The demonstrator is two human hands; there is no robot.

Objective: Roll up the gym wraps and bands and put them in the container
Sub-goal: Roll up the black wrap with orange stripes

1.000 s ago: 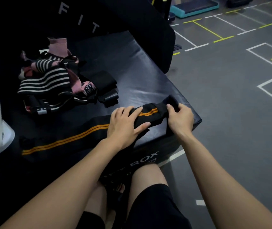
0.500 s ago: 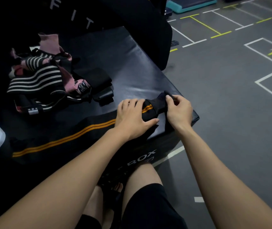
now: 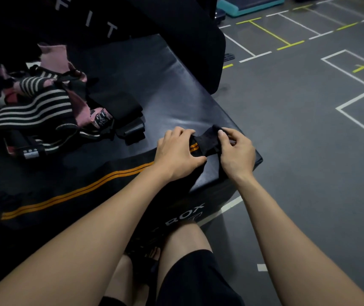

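- A long black elastic gym wrap with two orange stripes (image 3: pixel 101 182) lies stretched along the near edge of the black padded plyo box (image 3: pixel 172 85), its right end at the box's near right corner.
- The left hand (image 3: pixel 177 154) rests on the wrap near that end, fingers curled over the fabric and thumb against it.
- The right hand (image 3: pixel 235 152) pinches the wrap's folded black end just beside the left hand; the two hands nearly touch.
- A heap of pink, black and white-striped wraps and bands (image 3: pixel 44 109) sits toward the box's far left edge, well apart from both hands.
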